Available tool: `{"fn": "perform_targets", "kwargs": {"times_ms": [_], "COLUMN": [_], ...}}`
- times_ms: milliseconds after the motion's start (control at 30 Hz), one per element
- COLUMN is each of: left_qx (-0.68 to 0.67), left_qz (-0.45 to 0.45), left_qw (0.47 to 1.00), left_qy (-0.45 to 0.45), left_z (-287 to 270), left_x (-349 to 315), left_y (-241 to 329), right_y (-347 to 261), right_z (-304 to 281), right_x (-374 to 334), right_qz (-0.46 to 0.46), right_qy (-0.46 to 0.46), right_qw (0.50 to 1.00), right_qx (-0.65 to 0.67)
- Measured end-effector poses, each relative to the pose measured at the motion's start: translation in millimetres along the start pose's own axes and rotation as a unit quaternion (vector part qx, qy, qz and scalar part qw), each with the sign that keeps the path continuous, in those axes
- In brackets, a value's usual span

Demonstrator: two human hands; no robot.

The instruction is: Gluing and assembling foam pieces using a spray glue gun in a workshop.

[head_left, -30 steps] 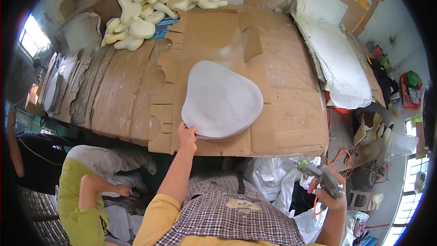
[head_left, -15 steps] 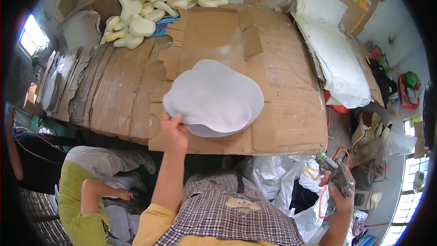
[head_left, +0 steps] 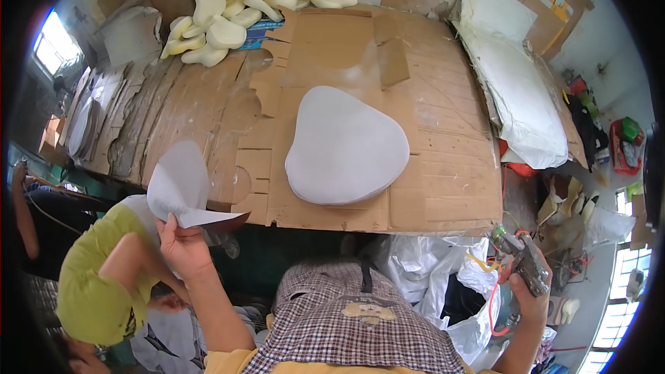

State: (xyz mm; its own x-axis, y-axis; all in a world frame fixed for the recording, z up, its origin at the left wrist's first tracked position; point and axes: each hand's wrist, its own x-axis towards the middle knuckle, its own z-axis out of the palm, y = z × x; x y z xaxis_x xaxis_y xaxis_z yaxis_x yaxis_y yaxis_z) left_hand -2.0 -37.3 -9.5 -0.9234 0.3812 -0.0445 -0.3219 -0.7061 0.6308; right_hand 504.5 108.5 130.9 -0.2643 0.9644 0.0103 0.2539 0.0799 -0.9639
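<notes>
My left hand (head_left: 183, 248) pinches the edge of a thin grey fabric piece (head_left: 178, 183), which bends upward over the table's front left edge; a darker underside shows at its right corner. In the middle of the cardboard-covered table lies a rounded, saddle-shaped pile of grey fabric pieces (head_left: 350, 149), seemingly several layers thick at its front edge. My right hand (head_left: 532, 292) is wrapped around a metal spray gun (head_left: 528, 263) off the table's front right corner. An orange hose (head_left: 493, 305) hangs beside the gun.
Cream foam saddle pads (head_left: 225, 7) are heaped at the back left. Flattened cardboard (head_left: 443, 166) covers the table. A white-wrapped board (head_left: 516, 90) lies along the right side. Another person in a yellow-green shirt (head_left: 90, 277) bends low at left. White plastic bags (head_left: 409, 263) sit below the front edge.
My left hand has lifted one fabric piece off the pile and carried it left, past the table edge. The spray gun stays at the right. The other person has bent lower.
</notes>
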Motion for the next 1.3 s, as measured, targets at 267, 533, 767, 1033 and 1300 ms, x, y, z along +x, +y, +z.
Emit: {"fn": "perform_targets", "kwargs": {"times_ms": [267, 533, 767, 1033, 1300], "left_qx": [0.049, 0.058, 0.048, 0.016, 0.031], "left_qz": [0.034, 0.040, 0.072, 0.076, -0.145], "left_qw": [0.998, 0.997, 0.995, 0.992, 0.959], "left_qy": [0.006, 0.031, 0.054, 0.098, 0.241], "left_z": [-34.8, -35.4, -38.4, -46.3, -89.6], "left_x": [-9.1, -22.6, -27.7, -22.0, -49.8], "left_y": [18.4, 26.4, 23.9, 16.0, -56.5], "right_y": [-6.0, 14.1, 11.6, 10.5, -7.0], "right_z": [-0.9, 43.4, 27.5, -5.9, 22.1], "right_x": [-12.9, 33.2, 38.0, 4.5, 44.3], "right_qz": [0.041, -0.024, 0.006, 0.058, -0.055], "right_qy": [-0.181, -0.180, -0.023, -0.017, -0.125], "right_qw": [0.983, 0.981, 1.000, 0.997, 0.990], "right_qx": [0.013, 0.068, 0.005, -0.040, 0.034]}}
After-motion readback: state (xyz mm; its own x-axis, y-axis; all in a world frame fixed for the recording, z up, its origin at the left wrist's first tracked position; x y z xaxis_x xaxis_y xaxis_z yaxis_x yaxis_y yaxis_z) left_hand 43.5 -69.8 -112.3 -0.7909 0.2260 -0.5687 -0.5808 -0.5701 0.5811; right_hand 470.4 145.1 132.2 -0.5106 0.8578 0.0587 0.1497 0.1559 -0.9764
